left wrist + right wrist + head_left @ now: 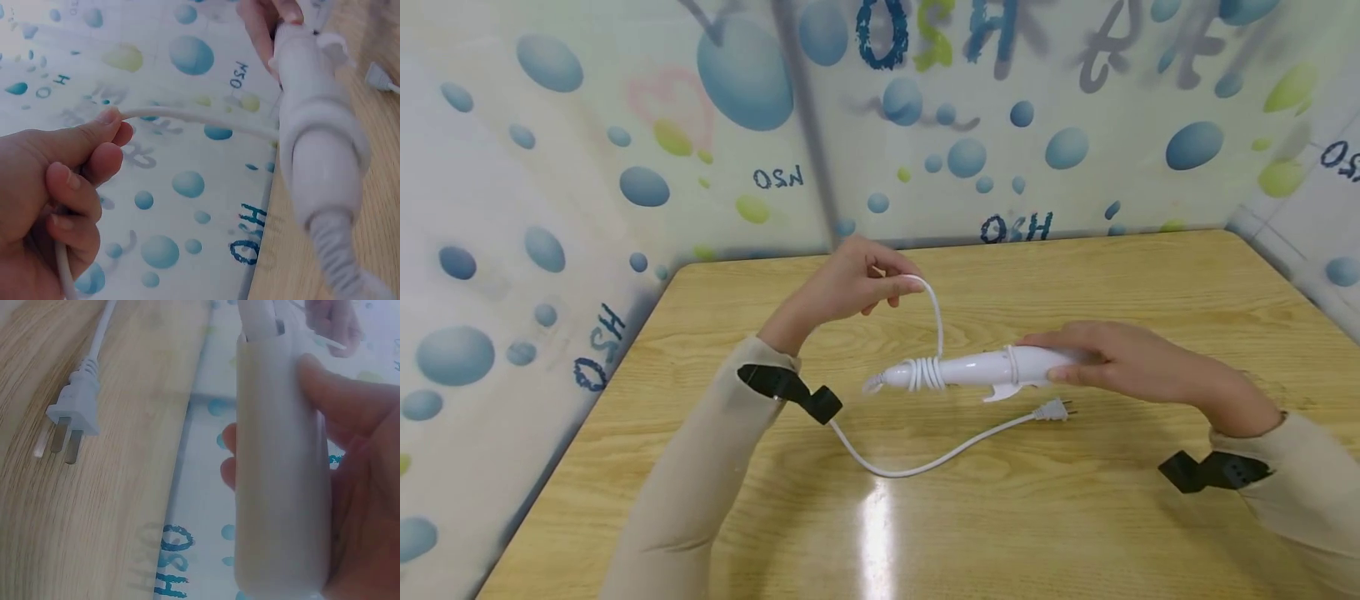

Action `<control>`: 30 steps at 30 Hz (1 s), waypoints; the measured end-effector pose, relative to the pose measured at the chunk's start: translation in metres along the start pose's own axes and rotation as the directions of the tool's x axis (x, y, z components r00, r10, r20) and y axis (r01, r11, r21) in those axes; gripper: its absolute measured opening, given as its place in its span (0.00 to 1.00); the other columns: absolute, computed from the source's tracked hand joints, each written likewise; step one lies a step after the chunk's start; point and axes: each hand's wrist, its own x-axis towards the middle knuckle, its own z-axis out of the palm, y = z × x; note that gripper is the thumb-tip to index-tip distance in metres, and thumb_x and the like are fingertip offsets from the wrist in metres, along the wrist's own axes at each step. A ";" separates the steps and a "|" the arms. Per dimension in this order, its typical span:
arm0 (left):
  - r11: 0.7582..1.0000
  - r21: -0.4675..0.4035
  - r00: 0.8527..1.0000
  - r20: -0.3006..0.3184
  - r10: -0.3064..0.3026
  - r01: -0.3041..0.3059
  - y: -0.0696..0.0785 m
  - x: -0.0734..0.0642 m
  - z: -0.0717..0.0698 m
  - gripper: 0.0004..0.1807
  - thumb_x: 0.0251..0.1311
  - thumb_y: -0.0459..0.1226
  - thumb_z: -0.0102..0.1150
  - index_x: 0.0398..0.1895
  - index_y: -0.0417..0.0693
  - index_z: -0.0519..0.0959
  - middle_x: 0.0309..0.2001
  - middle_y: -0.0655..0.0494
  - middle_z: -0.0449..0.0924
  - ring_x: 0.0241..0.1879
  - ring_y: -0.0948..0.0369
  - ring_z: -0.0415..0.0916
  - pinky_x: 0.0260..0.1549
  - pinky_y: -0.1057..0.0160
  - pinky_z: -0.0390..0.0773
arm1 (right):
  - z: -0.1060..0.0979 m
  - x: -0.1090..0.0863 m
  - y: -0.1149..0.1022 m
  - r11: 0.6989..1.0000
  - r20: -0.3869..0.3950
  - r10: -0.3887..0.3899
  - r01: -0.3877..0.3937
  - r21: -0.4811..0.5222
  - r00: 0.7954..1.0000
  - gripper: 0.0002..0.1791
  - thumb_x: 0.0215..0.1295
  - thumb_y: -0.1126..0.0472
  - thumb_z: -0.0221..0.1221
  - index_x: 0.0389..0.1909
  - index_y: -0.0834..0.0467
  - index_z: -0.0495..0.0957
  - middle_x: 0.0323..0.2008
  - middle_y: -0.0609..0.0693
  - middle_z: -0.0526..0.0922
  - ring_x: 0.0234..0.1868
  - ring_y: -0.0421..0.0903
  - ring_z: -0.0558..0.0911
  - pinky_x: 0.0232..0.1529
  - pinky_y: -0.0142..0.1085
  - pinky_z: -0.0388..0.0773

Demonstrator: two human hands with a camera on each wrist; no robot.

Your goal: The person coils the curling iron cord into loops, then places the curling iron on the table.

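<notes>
A white corded handheld appliance (pixel 973 368), with a tapered handle and a small lever on its side, is held level above the table. My right hand (pixel 1120 362) grips its wide end; in the right wrist view the thumb lies along the white body (pixel 281 469). Several turns of white cord (pixel 927 374) wrap the handle near the narrow end, and one loop circles the body farther along. My left hand (pixel 857 279), raised behind the handle, pinches the cord (pixel 187 114) between thumb and forefinger, its other fingers curled. The two-prong plug (pixel 1051 410) lies in front of the appliance.
The wooden table (pixel 1075 517) spreads beneath both hands. A loose stretch of cord curves across it to the plug. Walls printed with bubbles (pixel 745 75) stand at the back and sides. Each sleeve carries a black wrist strap (pixel 767 382).
</notes>
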 end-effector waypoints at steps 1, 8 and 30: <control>1.000 -0.005 1.000 -0.001 0.013 -0.013 0.003 -0.001 0.002 0.07 0.58 0.36 0.60 0.34 0.42 0.84 0.21 0.52 0.77 0.12 0.56 0.65 0.10 0.63 0.63 | 0.000 0.001 0.000 1.000 -0.006 0.004 -0.004 -0.011 1.000 0.23 0.67 0.53 0.53 0.63 0.47 0.67 0.47 0.46 0.76 0.37 0.42 0.72 0.33 0.38 0.69; 1.000 -0.003 0.999 -0.035 0.020 -0.020 0.016 -0.007 0.012 0.06 0.58 0.36 0.61 0.32 0.43 0.84 0.17 0.54 0.76 0.11 0.57 0.64 0.09 0.64 0.61 | 0.001 0.004 0.003 0.994 -0.057 0.048 -0.053 -0.092 0.997 0.24 0.68 0.53 0.52 0.64 0.50 0.66 0.45 0.49 0.76 0.35 0.43 0.72 0.31 0.38 0.67; 0.956 -0.270 0.991 0.025 0.128 -0.116 0.009 -0.031 0.036 0.16 0.64 0.25 0.45 0.55 0.29 0.71 0.24 0.42 0.75 0.11 0.62 0.57 0.10 0.65 0.59 | -0.005 0.002 -0.004 0.976 -0.599 0.101 -0.196 -0.097 0.795 0.24 0.65 0.55 0.55 0.62 0.52 0.68 0.52 0.62 0.75 0.41 0.58 0.75 0.27 0.49 0.66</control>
